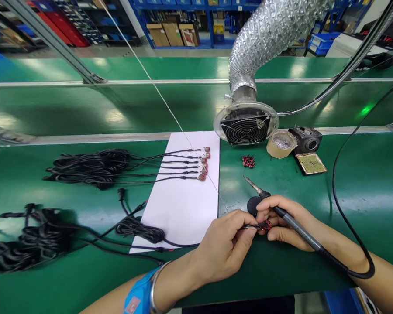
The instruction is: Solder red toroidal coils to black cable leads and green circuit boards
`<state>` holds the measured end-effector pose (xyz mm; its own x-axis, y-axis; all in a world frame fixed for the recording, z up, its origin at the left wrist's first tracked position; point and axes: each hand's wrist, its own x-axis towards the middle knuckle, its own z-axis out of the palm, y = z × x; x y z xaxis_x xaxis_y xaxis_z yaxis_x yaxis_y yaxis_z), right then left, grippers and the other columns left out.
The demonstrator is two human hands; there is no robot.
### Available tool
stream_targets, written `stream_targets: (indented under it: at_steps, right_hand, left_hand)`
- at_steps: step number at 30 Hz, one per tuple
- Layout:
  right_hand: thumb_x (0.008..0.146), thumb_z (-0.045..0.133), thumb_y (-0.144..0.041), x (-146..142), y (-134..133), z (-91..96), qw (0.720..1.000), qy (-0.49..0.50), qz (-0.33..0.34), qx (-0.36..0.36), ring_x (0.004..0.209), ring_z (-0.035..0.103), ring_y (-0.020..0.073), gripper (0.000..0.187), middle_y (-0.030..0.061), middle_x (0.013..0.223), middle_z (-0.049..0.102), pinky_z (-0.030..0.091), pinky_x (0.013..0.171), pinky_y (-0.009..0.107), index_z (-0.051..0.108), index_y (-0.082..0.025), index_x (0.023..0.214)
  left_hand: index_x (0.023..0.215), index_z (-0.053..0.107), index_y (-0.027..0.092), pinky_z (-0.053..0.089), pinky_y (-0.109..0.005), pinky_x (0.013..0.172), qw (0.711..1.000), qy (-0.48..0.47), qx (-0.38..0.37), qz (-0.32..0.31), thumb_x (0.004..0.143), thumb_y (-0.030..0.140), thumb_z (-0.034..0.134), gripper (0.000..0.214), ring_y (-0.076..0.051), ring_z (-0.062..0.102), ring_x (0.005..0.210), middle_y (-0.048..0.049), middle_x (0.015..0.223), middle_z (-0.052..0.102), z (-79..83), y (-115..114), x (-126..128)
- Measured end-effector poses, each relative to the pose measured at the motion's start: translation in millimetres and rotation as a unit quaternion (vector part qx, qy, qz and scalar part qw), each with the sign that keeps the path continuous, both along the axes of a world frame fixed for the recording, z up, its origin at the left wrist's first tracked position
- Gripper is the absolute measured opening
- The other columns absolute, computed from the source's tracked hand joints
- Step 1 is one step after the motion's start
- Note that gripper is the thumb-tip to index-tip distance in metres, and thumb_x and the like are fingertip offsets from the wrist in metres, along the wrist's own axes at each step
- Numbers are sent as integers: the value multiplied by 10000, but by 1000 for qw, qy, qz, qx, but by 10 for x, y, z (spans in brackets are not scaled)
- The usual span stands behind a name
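My left hand (pixel 227 240) pinches the end of a black cable (pixel 181 245) between thumb and fingers. My right hand (pixel 290 224) holds a soldering iron (pixel 298 227), its tip pointing up and away to the left. The same hand's fingertips also grip a small red and black round part (pixel 267 225), against the cable end. Whether cable and part are joined is too small to tell. Behind the fingers sits a black disc (pixel 253 205). A thin pale strand (pixel 170 111) runs down from above towards my left hand.
Bundled black cables (pixel 85 168) lie left, several ending in round parts (pixel 203 165) on a white sheet (pixel 180 205). More cables (pixel 36 240) lie nearer. A fume extractor (pixel 245 128) hangs ahead. Loose red and black parts (pixel 248 161), a tape roll (pixel 281 146) and a soldering sponge (pixel 311 164) sit right.
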<state>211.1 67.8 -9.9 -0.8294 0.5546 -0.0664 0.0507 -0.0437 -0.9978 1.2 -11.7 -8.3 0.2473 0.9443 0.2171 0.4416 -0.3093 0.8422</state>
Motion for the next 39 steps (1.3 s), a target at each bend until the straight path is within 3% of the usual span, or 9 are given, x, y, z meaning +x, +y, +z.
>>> stream_targets:
  at_steps: [16, 20, 23, 31, 39]
  right_hand:
    - [873, 645, -155, -16, -38, -13, 998, 32, 14, -61, 819, 620, 96, 423, 17, 995, 530, 539, 684, 228, 456, -255, 1239]
    - [904, 601, -183, -16, -74, -20, 995, 23, 14, -92, 755, 630, 94, 289, 0, 953, 498, 560, 634, 235, 468, -243, 1154]
    - [908, 569, -162, -40, -88, -3, 997, 14, 3, -70, 744, 634, 95, 215, -11, 900, 499, 559, 659, 244, 479, -224, 1093]
    - [782, 608, -87, -74, -52, -1, 995, -49, -53, 68, 659, 559, 75, 385, -22, 817, 581, 465, 591, 189, 496, -226, 1123]
    - [735, 576, -71, -99, -52, 42, 993, -70, -75, 58, 561, 471, 40, 410, -54, 771, 535, 367, 489, 146, 488, -228, 1103]
  left_hand:
    - [910, 596, 170, 386, -222, 520, 1000, 4, 2, 8, 916, 188, 470, 127, -105, 494, 546, 5, 680, 566, 10, -1, 12]
    - [933, 601, 165, 399, -224, 536, 1000, 5, -6, 3, 917, 186, 471, 133, -105, 509, 562, -6, 711, 590, 0, -7, 15]
    - [938, 600, 161, 400, -222, 538, 1000, 2, -5, 2, 917, 180, 474, 129, -102, 511, 564, -7, 722, 599, -7, -8, 18]
    - [944, 598, 146, 356, -208, 482, 997, 38, 60, 10, 881, 156, 525, 97, -88, 471, 517, 16, 678, 549, -74, -15, 28]
    - [935, 580, 157, 363, -206, 483, 993, 70, 97, 12, 865, 139, 545, 80, -90, 473, 511, 23, 680, 557, -80, -22, 36]
